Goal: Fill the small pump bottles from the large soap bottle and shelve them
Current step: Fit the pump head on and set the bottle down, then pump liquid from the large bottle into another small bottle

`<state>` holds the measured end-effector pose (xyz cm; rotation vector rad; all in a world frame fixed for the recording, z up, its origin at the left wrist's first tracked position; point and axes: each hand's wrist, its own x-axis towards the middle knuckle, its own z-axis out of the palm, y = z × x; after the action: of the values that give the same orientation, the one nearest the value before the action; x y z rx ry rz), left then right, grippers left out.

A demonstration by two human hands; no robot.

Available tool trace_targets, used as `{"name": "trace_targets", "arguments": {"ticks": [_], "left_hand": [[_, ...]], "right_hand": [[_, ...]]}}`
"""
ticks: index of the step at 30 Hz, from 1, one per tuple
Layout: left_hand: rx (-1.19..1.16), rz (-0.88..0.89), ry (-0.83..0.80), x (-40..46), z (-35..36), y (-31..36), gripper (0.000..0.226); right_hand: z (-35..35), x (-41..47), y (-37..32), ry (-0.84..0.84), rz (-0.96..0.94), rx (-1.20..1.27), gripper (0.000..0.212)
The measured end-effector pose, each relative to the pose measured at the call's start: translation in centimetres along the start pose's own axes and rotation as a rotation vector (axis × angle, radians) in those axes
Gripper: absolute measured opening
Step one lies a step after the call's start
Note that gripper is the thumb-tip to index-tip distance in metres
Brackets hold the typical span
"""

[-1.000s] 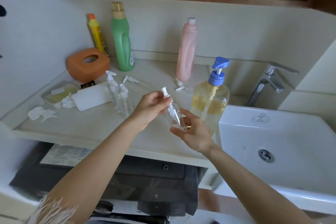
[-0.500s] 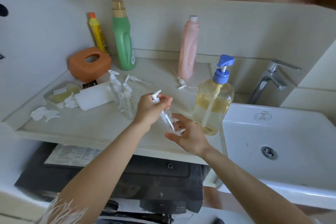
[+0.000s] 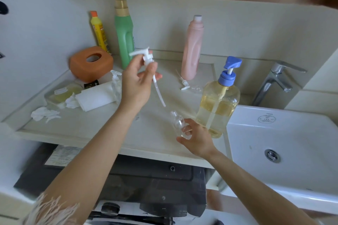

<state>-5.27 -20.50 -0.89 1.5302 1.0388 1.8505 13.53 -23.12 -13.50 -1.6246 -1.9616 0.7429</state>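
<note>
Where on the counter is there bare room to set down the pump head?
Bare counter runs along the front edge, between the tissues and the soap bottle. More lies between the green bottle and pink bottle. The left end is crowded around the sponge.

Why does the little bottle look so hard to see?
In the head view the small clear bottle, held in the right hand, is transparent and blends into the pale counter; the sleeve at the bottom edge is blurred.
</note>
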Motion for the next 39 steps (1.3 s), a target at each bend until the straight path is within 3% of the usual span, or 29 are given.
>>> {"name": "trace_targets", "arguments": {"ticks": [2, 5, 8, 10, 15, 19, 21, 23, 26, 28, 32, 34, 36, 39], "left_hand": [[0.039, 0.054, -0.035, 1.4, -0.5, 0.5, 0.017], [0.197, -0.067, -0.099, 2.2, -0.1, -1.5, 0.017], [0.625, -0.234, -0.370, 0.4, 0.9, -6.6, 0.008], [0.773, -0.334, -0.507, -2.0, 1.2, -10.0, 0.013], [0.830, -0.386, -0.481, -5.0, 1.5, -13.8, 0.029], [0.844, -0.397, -0.450, -5.5, 1.3, -14.1, 0.034], [0.744, -0.350, -0.376, -5.0, 1.3, -12.6, 0.032], [0.403, -0.384, -0.340, -4.6, 1.1, -9.8, 0.026], [0.027, -0.447, -0.531, -5.1, 0.4, -5.8, 0.042], [0.003, -0.430, -0.551, -5.9, 0.6, -4.3, 0.053], [0.034, -0.346, -0.362, -6.2, 1.4, -3.3, 0.042], [0.022, -0.339, -0.288, -5.9, 1.1, -3.1, 0.048], [0.020, -0.339, -0.236, -5.5, 1.0, -3.0, 0.057], [0.078, -0.285, -0.282, -4.8, 1.8, -2.6, 0.057]], "right_hand": [[-0.3, 0.0, 0.4, 0.022, 0.018, 0.011, 0.060], [-0.9, 0.1, 0.6, 0.070, 0.006, 0.046, 0.058], [-1.5, 0.0, 0.6, 0.089, -0.014, 0.091, 0.058], [-1.7, -0.1, 0.7, 0.091, -0.021, 0.113, 0.054], [-2.0, -0.6, 0.4, 0.110, -0.027, 0.157, 0.044], [-2.4, -1.0, -0.1, 0.128, -0.040, 0.203, 0.052], [-2.7, -1.3, -0.3, 0.138, -0.040, 0.233, 0.049], [-3.2, -1.5, -0.8, 0.162, -0.055, 0.257, 0.047], [-4.2, -1.5, -2.4, 0.187, -0.120, 0.281, 0.047], [-4.8, -1.3, -3.6, 0.190, -0.195, 0.277, 0.045], [-5.4, -1.2, -5.6, 0.155, -0.322, 0.200, 0.048], [-6.3, -1.6, -6.4, 0.174, -0.388, 0.101, 0.047], [-8.3, -1.9, -7.0, 0.315, -0.537, 0.061, 0.033], [-12.6, -1.5, -6.9, 0.633, -0.689, 0.081, 0.018]]}}
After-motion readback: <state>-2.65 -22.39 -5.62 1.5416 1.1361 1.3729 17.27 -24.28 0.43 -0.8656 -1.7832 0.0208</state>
